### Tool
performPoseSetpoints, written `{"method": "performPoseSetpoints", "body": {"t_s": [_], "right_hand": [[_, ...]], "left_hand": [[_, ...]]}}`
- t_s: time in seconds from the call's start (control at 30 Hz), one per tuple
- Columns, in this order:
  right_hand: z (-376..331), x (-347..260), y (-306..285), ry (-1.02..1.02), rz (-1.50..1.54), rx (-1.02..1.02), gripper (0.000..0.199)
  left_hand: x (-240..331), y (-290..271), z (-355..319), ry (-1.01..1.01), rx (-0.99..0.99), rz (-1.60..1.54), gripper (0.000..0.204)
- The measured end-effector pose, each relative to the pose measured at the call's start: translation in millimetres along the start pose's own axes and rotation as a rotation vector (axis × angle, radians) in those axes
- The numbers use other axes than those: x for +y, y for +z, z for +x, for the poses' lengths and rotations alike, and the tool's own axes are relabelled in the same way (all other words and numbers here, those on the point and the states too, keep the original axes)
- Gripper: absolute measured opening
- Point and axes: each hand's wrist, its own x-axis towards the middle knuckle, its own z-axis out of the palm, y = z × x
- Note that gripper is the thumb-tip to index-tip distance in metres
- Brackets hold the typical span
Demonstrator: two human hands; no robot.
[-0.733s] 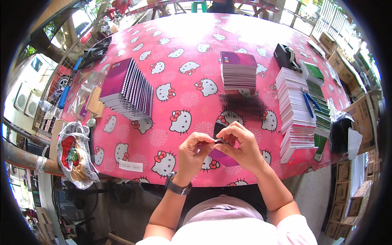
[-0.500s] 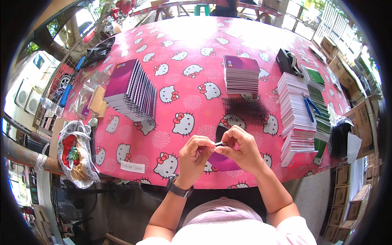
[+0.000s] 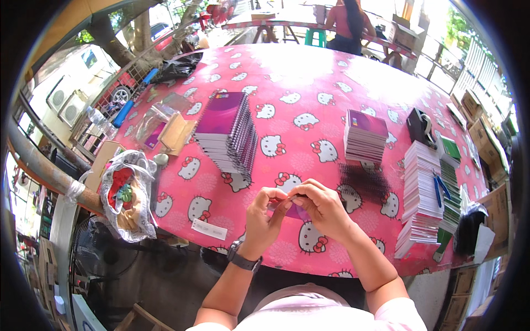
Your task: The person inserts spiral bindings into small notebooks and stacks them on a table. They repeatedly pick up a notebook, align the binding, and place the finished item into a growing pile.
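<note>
My left hand (image 3: 265, 219), with a dark watch (image 3: 244, 257) on its wrist, is closed in a pinch. Its fingertips meet those of my right hand (image 3: 326, 214), which is pinched as well. Whatever small thing sits between them is covered by the fingers. Below the hands, part of a purple cover (image 3: 298, 212) lies on the table. Beyond them to the left stands a tall stack of purple spiral notebooks (image 3: 223, 113). Black binding coils (image 3: 364, 182) are heaped to the right, in front of a shorter stack of purple-covered booklets (image 3: 365, 122).
Tall paper stacks (image 3: 418, 187) stand at the right, with blue-handled pliers (image 3: 440, 190) on top and a black tape dispenser (image 3: 419, 128) behind. At the left are a plastic bag (image 3: 132, 201) and a white label strip (image 3: 209, 228). A person (image 3: 349, 25) sits at a far table.
The view has swung, so the table's things appear farther right and lower, and the far person shows more fully. My hands stay together; the small silvery-dark piece between them is now hidden.
</note>
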Motion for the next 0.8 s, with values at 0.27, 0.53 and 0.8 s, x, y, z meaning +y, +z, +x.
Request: {"method": "performPoseSetpoints", "body": {"t_s": [0.27,0.53,0.8], "right_hand": [[52,-6,-19,-0.152,-0.212,0.292,0.058],[-23,44,-70,0.057,-0.381,-0.024,0.044],[-64,56,-93,0.196,-0.383,-0.013,0.035]], "left_hand": [[33,-68,86,-0.048,0.388,-0.050,0.033],[-49,-136,135,0.375,0.625,1.132,0.041],[-19,-114,150,0.266,0.375,0.861,0.041]]}}
